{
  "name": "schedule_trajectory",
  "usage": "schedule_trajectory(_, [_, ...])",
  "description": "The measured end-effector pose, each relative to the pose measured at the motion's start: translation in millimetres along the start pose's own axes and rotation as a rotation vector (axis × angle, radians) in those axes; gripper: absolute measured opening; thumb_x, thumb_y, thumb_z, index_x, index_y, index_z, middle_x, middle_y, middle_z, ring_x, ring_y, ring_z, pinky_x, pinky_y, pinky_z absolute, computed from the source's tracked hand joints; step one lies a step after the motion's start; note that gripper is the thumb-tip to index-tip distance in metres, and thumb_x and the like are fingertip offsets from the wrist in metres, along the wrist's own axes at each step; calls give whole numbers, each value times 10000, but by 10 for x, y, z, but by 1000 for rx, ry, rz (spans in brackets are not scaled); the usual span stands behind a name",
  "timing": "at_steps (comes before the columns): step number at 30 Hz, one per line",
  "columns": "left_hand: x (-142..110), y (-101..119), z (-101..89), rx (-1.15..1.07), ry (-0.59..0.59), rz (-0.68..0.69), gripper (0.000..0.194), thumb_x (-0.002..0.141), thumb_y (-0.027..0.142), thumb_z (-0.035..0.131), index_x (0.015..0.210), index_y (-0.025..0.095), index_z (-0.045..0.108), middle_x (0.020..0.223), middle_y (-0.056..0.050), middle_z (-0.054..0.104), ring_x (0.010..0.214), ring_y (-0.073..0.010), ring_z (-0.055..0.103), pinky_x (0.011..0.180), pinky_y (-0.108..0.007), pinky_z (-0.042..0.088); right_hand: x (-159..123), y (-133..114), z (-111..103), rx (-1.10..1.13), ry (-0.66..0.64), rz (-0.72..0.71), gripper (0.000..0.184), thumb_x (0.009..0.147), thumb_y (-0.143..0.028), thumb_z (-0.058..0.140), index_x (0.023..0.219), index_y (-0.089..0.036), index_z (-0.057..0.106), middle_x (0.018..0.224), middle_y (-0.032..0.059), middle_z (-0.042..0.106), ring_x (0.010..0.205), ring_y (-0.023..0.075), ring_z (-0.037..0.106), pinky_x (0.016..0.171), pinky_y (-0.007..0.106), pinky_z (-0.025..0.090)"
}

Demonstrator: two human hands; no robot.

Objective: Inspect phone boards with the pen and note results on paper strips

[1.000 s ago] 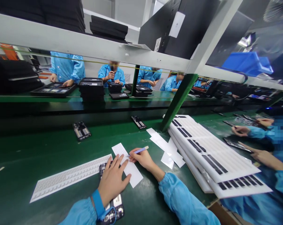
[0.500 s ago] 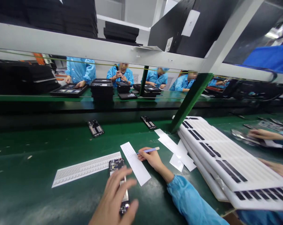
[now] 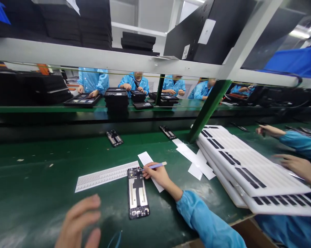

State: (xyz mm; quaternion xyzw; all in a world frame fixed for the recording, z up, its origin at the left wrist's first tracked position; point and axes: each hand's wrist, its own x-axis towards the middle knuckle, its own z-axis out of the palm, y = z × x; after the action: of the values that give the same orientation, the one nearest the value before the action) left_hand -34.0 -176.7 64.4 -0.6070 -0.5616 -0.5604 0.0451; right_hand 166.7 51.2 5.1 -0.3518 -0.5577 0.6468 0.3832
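An opened phone body (image 3: pixel 138 196) lies on the green bench, its circuit board and silvery inner plate facing up. My right hand (image 3: pixel 155 174) pinches slim purple tweezers (image 3: pixel 155 166), whose tip reaches the upper right edge of the phone. Under that hand runs a white sticker sheet (image 3: pixel 145 158) with rows of small marks. A second, wider label sheet (image 3: pixel 101 176) lies to the left, its right end meeting the phone's top. My left hand (image 3: pixel 79 222) hovers left of the phone with fingers apart, holding nothing.
Two more phone bodies (image 3: pixel 114 138) (image 3: pixel 167 132) lie farther back. Loose white sheets (image 3: pixel 194 160) rest beside stacked white foam trays (image 3: pixel 248 162) with black strips. A green post (image 3: pixel 209 108) rises behind them. A co-worker's hands (image 3: pixel 297 168) are at the right; others sit opposite.
My left hand has moved left, off the phone, uncovering it. My right hand has brought the tweezers from the small sticker sheet over to the phone's top.
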Motion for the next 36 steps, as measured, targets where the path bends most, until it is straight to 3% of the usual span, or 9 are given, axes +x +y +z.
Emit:
schedule_trajectory(3, [252, -264, 194, 88, -9, -26, 160, 928, 272, 470, 1070, 232, 532, 1117, -70, 546, 1073, -229, 551, 953, -421, 472, -25, 39, 190, 7, -38, 16, 495, 632, -548, 797, 812, -111, 653, 690, 79, 692, 591, 189, 683, 515, 246, 550])
schedule_trajectory(7, [311, -744, 668, 185, -426, 37, 221, 949, 319, 454, 1126, 230, 551, 1204, -82, 537, 1151, -233, 517, 985, -410, 466, -14, 107, 298, -34, -74, 26, 456, 678, -535, 760, 814, -113, 651, 676, 67, 686, 564, 169, 670, 486, 219, 523])
schedule_trajectory(9, [260, -893, 822, 250, -542, 69, 297, 931, 362, 487, 1191, 230, 547, 1311, -94, 488, 1230, -263, 464, 1024, -444, 436, -7, 138, 301, -47, -72, 27, 452, 685, -536, 752, 811, -115, 650, 668, 64, 684, 554, 167, 666, 482, 218, 518])
schedule_trajectory(14, [213, -944, 883, 403, -686, 146, 569, 900, 462, 529, 1409, 246, 394, 1509, -67, 315, 1392, -306, 268, 1116, -513, 309, -11, 162, 272, -58, -70, 49, 416, 698, -499, 753, 816, -116, 643, 667, 62, 684, 567, 167, 668, 476, 208, 508])
schedule_trajectory(18, [225, -940, 876, 441, -750, 193, 639, 918, 516, 484, 1478, 271, 296, 1548, -34, 248, 1426, -302, 196, 1138, -523, 256, -13, 176, 254, -79, -80, 61, 358, 730, -450, 737, 815, -116, 643, 684, 65, 691, 579, 162, 671, 480, 200, 507])
schedule_trajectory(26, [205, -962, 904, 439, -798, 194, 593, 929, 556, 442, 1443, 268, 376, 1544, -29, 256, 1420, -298, 221, 1142, -536, 235, -4, 210, 233, -101, -89, 62, 344, 740, -447, 726, 808, -120, 646, 672, 66, 692, 570, 164, 667, 480, 205, 506])
schedule_trajectory(36, [205, -969, 903, 419, -782, 181, 614, 918, 526, 478, 1461, 271, 344, 1519, -43, 314, 1407, -298, 255, 1143, -546, 236, 5, 179, 254, -109, -91, 61, 304, 735, -414, 712, 799, -125, 646, 661, 55, 686, 562, 155, 659, 472, 195, 495])
